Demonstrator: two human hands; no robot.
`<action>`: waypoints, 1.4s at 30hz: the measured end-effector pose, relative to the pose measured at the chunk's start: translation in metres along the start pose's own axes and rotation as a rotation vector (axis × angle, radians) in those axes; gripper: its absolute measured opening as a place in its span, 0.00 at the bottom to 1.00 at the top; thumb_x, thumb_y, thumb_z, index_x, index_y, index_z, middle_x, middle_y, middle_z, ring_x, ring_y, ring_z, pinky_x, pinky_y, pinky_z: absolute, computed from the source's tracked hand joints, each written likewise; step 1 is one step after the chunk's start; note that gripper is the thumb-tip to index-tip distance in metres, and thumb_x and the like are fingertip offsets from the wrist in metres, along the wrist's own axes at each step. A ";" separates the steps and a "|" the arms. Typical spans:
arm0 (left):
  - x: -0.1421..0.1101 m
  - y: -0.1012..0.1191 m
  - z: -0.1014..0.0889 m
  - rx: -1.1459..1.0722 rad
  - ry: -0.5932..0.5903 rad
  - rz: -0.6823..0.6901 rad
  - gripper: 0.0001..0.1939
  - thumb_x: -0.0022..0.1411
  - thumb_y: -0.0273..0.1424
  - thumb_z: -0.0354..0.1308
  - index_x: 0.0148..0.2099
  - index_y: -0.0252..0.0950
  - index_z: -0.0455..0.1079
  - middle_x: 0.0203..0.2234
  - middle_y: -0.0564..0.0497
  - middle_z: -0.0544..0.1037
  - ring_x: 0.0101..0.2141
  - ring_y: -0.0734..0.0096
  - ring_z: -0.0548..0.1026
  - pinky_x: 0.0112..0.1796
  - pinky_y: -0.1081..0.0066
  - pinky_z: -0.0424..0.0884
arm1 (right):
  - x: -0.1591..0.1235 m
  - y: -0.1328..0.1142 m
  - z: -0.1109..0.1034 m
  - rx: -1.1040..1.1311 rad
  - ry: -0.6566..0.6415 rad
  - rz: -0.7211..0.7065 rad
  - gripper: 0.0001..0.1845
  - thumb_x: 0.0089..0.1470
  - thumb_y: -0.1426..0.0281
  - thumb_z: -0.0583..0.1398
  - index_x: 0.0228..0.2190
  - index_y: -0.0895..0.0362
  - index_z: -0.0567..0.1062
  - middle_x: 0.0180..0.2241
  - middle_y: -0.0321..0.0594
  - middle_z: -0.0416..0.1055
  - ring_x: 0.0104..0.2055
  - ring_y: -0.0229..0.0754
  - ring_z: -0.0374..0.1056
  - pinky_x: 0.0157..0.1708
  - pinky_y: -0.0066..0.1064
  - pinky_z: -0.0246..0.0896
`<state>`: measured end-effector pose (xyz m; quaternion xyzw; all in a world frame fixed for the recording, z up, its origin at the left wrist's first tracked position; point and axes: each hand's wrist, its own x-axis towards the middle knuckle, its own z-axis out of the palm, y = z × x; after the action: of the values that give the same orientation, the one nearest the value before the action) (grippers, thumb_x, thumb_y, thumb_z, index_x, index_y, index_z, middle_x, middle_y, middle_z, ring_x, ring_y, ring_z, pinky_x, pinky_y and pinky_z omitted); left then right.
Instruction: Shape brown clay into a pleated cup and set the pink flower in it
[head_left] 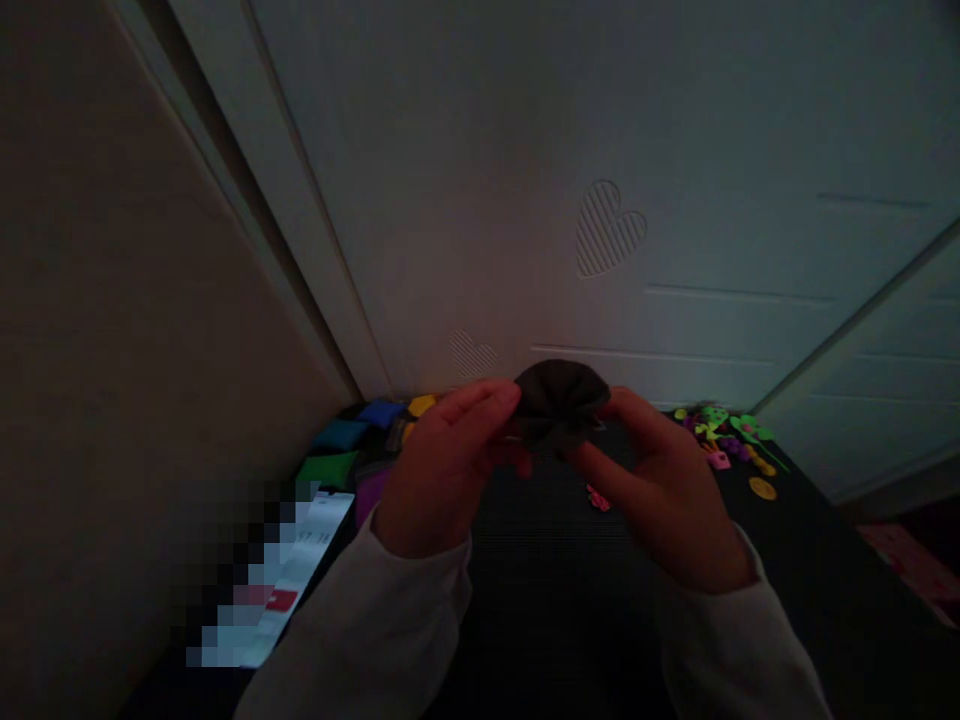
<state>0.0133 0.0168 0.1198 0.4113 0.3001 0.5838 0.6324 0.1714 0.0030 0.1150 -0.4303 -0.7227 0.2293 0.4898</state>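
A dark, round, pleated piece (562, 395), like a fabric rosette with folds running to its middle, is held up above the black table. My left hand (450, 460) pinches its left edge between thumb and fingers. On its right edge, the fingers and thumb of my right hand (667, 490) are closed. Below the rosette, near my right thumb, a small pink flower-shaped piece (598, 498) lies on the table. Dim light hides the rosette's finer detail.
A lit phone (307, 560), partly pixelated, is at the left. Behind it lie green (328, 469), teal (340, 434) and blue pouches (382, 413). Small colourful pieces (724, 440) and a gold disc (763, 488) are at the right. A white panel with hearts (525, 200) stands behind the table.
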 end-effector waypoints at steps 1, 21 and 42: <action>-0.001 0.001 0.001 0.033 0.008 0.025 0.08 0.53 0.33 0.61 0.29 0.33 0.74 0.23 0.52 0.75 0.23 0.76 0.71 0.19 0.79 0.67 | 0.000 0.001 0.000 0.049 -0.008 0.021 0.12 0.48 0.74 0.62 0.37 0.53 0.74 0.39 0.35 0.73 0.44 0.38 0.66 0.46 0.31 0.58; -0.006 -0.010 0.000 0.197 -0.044 0.120 0.09 0.51 0.29 0.63 0.38 0.41 0.75 0.27 0.54 0.79 0.30 0.71 0.76 0.33 0.72 0.70 | 0.002 0.006 0.008 0.719 -0.021 0.263 0.10 0.46 0.69 0.64 0.35 0.49 0.76 0.32 0.32 0.75 0.35 0.37 0.71 0.39 0.33 0.69; 0.003 -0.011 -0.003 0.196 -0.072 0.106 0.10 0.47 0.28 0.66 0.36 0.41 0.77 0.34 0.54 0.81 0.36 0.69 0.76 0.41 0.70 0.70 | 0.002 0.006 0.012 0.302 0.143 0.052 0.05 0.52 0.70 0.60 0.34 0.51 0.75 0.41 0.39 0.69 0.45 0.42 0.66 0.48 0.41 0.59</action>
<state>0.0161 0.0206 0.1091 0.5073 0.3108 0.5689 0.5678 0.1629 0.0090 0.1071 -0.3856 -0.6321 0.3164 0.5930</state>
